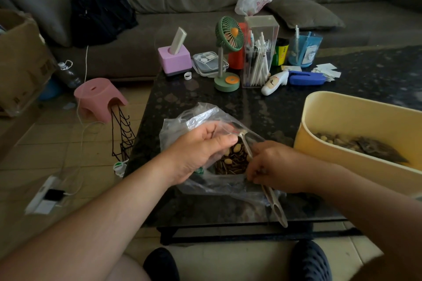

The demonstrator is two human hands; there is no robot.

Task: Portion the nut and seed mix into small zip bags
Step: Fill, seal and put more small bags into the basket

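**Small bag held open at the tabletop edge, part-filled with mix**

Left hand (201, 148) curled over the top edge of the small zip bag (230, 162), fingers pinching the clear plastic, likely to keep the mouth spread so mix can go in. Right hand (276, 166) curled at the bag's other side, fingertips down on the plastic; exact pinch is hidden, but it seems to hold the bag edge and a long metal utensil (274, 201) together. Utensil handle runs back under the right hand toward the person; its other end reaches up between the two hands over the bag mouth. Whether it is a spoon or tongs I cannot tell.

Nut and seed mix (233, 159) shows between the hands, inside the bag: dark seeds with pale nuts on top. Looser crumpled clear plastic (189, 121) sits just beyond the left hand, touching the bag.

Yellow tub (342, 109) stands right of the right hand, near but apart, more mix in its bottom; probably the supply, kept close for short scoops. Dark tabletop (262, 107) carries all of it.

Judgement: this portion is roughly done; sealing comes next.
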